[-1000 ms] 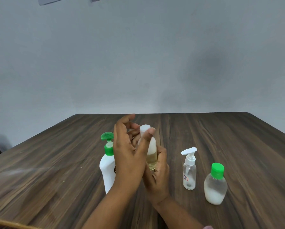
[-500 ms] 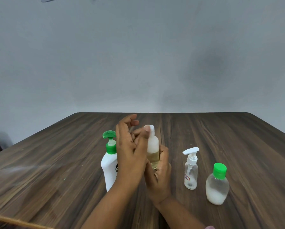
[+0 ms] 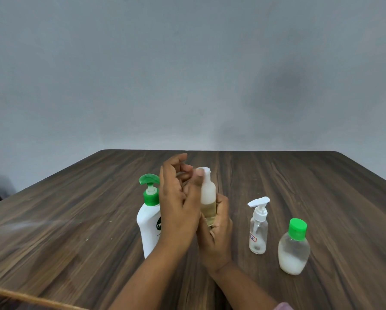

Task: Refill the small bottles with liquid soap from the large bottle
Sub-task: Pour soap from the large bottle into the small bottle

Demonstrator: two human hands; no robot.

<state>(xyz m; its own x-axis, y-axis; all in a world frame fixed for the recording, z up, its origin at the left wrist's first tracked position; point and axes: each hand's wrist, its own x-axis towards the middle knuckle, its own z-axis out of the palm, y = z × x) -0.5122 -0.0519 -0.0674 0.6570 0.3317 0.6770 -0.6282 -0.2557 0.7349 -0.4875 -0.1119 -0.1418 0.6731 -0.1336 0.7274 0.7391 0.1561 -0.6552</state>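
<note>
Base of the small bottle [image 3: 208,198] buried in my right grip [image 3: 216,229], cap [image 3: 206,170] blurred at my left grip [image 3: 176,209], pinch unclear, large bottle [image 3: 147,227] label [image 3: 158,225] half hidden behind that grip
</note>
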